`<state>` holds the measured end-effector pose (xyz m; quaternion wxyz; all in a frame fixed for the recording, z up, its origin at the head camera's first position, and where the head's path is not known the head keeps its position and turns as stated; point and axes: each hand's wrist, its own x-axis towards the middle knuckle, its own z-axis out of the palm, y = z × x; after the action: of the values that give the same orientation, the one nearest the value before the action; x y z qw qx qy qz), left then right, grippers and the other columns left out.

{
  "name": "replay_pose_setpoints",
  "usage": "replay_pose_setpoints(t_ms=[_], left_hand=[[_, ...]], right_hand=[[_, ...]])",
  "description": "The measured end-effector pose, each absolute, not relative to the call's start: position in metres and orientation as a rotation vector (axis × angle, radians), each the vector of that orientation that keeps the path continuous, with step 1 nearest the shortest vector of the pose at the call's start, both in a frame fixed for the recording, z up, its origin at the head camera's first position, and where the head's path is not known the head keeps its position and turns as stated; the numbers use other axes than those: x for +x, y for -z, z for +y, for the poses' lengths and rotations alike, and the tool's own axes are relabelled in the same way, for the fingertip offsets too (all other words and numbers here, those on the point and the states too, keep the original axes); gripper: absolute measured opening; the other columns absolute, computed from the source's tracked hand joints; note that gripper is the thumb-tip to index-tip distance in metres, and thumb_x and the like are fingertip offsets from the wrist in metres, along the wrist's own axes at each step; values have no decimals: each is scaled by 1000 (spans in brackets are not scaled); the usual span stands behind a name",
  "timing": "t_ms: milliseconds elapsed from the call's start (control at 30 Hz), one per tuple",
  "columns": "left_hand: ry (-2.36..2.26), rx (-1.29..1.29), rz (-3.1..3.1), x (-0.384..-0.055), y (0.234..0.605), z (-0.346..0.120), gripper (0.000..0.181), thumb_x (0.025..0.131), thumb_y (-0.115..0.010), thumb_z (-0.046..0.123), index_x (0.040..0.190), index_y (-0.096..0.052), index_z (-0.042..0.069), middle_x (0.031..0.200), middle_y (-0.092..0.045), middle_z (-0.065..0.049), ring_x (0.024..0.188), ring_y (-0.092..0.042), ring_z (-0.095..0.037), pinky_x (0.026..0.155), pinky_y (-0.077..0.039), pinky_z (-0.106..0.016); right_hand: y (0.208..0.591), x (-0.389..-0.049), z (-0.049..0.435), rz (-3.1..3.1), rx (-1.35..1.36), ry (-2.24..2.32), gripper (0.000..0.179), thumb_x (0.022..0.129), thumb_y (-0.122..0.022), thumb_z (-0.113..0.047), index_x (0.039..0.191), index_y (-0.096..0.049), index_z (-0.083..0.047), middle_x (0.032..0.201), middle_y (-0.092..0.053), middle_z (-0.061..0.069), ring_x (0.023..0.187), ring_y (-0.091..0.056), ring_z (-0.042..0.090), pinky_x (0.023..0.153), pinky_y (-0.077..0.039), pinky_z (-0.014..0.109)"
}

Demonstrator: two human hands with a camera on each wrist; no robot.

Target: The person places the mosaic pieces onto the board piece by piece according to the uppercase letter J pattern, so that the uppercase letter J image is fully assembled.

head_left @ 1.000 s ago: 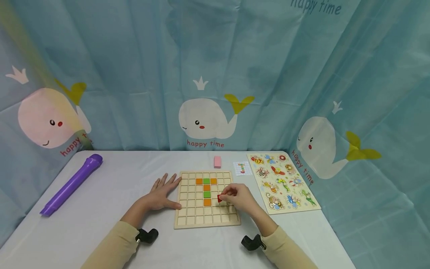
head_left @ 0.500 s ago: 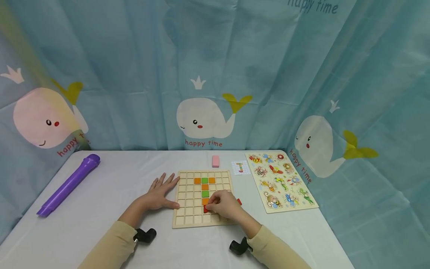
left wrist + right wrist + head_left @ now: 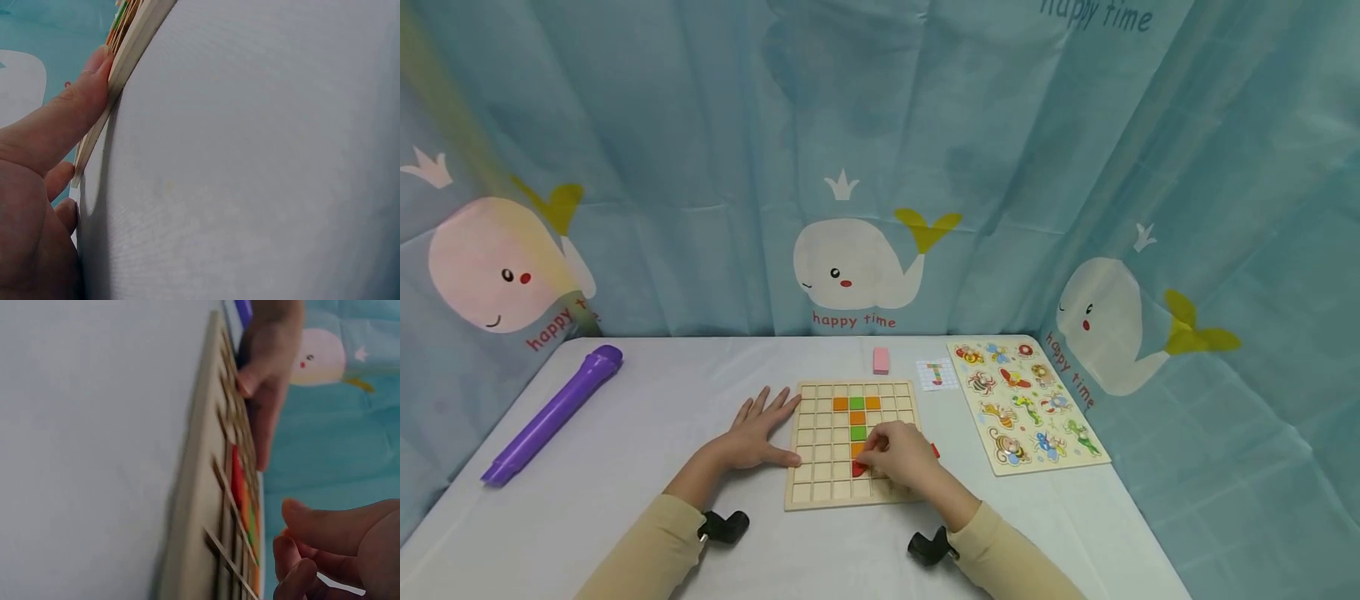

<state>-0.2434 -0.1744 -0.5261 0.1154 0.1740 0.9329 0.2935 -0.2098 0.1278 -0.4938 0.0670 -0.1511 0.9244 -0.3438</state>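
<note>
My left hand [image 3: 751, 440] lies spread at the left edge of a wooden grid board [image 3: 822, 492], its fingertips and thumb against the frame. Bent over the lower middle of the board is my right hand [image 3: 901, 457], thumb and fingertips brought close together. A red tile [image 3: 857, 470], partly covered by those fingers in the head view, is at the foot of a column of orange and green tiles [image 3: 858, 433]. In the right wrist view the red tile [image 3: 237, 478] sits in the grid, with a gap between it and the fingertips. Nothing shows between the fingers.
Another red piece [image 3: 935, 450] shows at the board's right side, partly behind the hand. Beyond the board are a pink block [image 3: 881, 361] and a small pattern card [image 3: 937, 375]. An insect puzzle board [image 3: 1028, 408] lies right, a purple toy microphone [image 3: 553, 415] left.
My right hand has brought the red tile leftward to the foot of the tile column. Over the last half second it has hardly moved. The left hand has stayed at the board's edge.
</note>
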Motion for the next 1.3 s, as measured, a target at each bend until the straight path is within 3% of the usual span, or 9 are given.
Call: replay_pose_setpoints(t_ms=[233,433,767,1033,1300], left_hand=[[-861,519,2727,-243,528,-176,120,71,-82,64,162,-23,14,170,-8,-18,154,11,-45,122,8,-63],[-864,525,2730,-244,528,-176,120,70,-83,63,162,-24,13,169,-9,-20,154,10,-46,121,7,-64],[-852,508,2721,-244,527,-174,119,71,-82,63,162,-23,15,170,-8,-18,154,11,-45,121,8,-64],[-841,504,2740,-245,528,-174,119,71,-82,63,162,-23,15,170,-9,-18,154,10,-45,121,8,-64],[-839,503,2737,-244,526,-174,119,71,-83,62,162,-24,14,170,-8,-18,154,10,-46,121,8,-64]], right_hand=[[473,-218,162,2782,-413,1133,10,89,-79,-24,85,-72,-18,75,-65,-7,67,-56,12,56,-47,27],[473,-220,188,2803,-290,1159,10,89,-79,-23,86,-72,-16,76,-66,-4,65,-58,14,54,-49,29],[498,-212,215,2864,-80,1017,22,86,-81,-33,81,-69,-15,66,-60,-3,59,-52,14,54,-40,28],[502,-210,217,2779,-166,1044,18,90,-77,-24,78,-68,-13,66,-62,-2,58,-50,12,51,-39,24],[495,-206,228,2737,-182,989,19,80,-86,-20,86,-69,-14,76,-58,-1,69,-52,14,59,-41,26]])
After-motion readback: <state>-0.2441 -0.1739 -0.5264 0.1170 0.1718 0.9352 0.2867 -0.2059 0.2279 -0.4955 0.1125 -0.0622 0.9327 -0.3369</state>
